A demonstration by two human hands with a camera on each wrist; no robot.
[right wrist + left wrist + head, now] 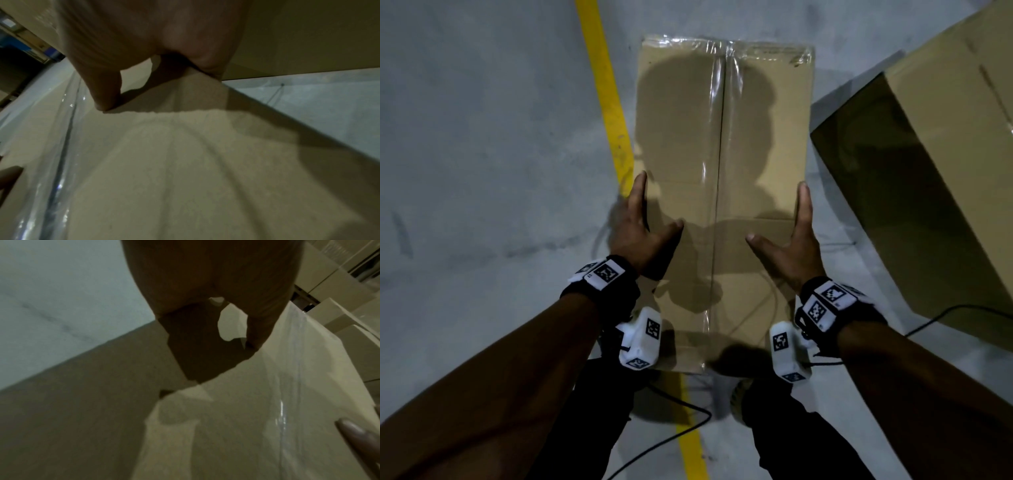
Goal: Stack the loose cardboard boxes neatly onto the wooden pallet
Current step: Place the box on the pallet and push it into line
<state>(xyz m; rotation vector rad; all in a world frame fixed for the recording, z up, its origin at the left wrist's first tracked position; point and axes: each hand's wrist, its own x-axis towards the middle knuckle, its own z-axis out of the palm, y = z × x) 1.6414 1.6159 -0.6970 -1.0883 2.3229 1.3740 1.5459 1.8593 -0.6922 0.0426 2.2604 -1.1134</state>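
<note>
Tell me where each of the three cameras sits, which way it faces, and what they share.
Head: worn on the head, facing down at the taped box; both forearms, left hand, right hand show.
Left wrist: looks along the left hand over the box top.
Right wrist: looks along the right hand.
Shared: the box's clear tape seam.

A grey concrete floor [482,154] carries a long taped cardboard box [722,154] lying between the two hands. A yellow painted line [607,102] runs beside the left hand. A larger cardboard box [945,171] sits beyond the right hand, a black cable [945,313] trailing near it.
</note>
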